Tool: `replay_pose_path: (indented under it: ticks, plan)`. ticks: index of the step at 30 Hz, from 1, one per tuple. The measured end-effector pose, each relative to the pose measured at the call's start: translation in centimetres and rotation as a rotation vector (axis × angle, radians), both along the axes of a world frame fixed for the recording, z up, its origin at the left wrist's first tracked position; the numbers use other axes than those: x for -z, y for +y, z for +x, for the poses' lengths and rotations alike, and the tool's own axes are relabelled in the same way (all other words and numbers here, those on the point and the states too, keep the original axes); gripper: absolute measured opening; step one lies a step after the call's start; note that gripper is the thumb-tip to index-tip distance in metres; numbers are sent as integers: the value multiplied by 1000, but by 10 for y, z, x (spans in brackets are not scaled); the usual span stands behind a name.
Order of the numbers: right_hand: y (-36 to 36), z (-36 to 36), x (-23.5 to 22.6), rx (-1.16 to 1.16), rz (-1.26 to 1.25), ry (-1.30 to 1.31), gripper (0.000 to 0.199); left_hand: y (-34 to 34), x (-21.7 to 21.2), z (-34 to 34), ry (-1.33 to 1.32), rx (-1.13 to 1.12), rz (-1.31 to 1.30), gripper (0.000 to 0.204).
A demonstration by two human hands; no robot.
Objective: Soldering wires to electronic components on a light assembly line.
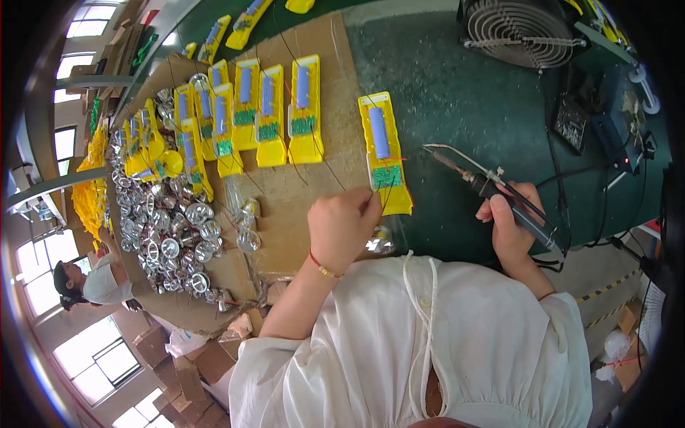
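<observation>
A yellow plastic housing (397, 198) lies in front of me, holding a blue cylindrical battery cell (379, 133) and a green circuit board (387, 177). My left hand (342, 222) is closed in a pinch beside the board, its fingertips at the thin dark wires (386, 199) there. A shiny reflector lamp cup (380, 241) sits just below that hand, near my body. My right hand (512, 222) is wrapped round a soldering iron (521, 212), fitted with a thin metal guide tube (460, 158). The iron's tip points left toward the housing, apart from it.
Several similar yellow housings (305, 146) stand in rows on cardboard (285, 207) at the left. Beyond lies a heap of silver reflector cups (171, 246). A fan (524, 36) and a blue soldering station (617, 114) with cables occupy the right. Another person (103, 282) is far left.
</observation>
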State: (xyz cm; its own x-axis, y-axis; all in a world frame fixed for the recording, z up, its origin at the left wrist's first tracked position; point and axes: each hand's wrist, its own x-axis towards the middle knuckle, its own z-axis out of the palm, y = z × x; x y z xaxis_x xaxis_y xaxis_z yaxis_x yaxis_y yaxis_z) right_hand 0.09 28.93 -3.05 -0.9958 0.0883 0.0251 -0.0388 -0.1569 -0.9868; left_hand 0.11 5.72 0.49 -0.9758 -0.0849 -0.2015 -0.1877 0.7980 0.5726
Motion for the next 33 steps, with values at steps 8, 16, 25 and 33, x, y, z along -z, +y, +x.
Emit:
replay_pose_path:
  ticks: [8,16,25,33]
  plan:
    - [5,0,4,42,-67,-100,16,-3,-16,-230,104,125,-297,24]
    - [6,-5,5,92,-116,-161,16,-52,-54,-223,375,292,-389,36]
    - [-4,-7,7,69,54,-127,15,-37,-2,-77,300,250,-443,38]
    - [-16,-2,-2,55,90,8,16,-124,-30,20,630,-272,-447,21]
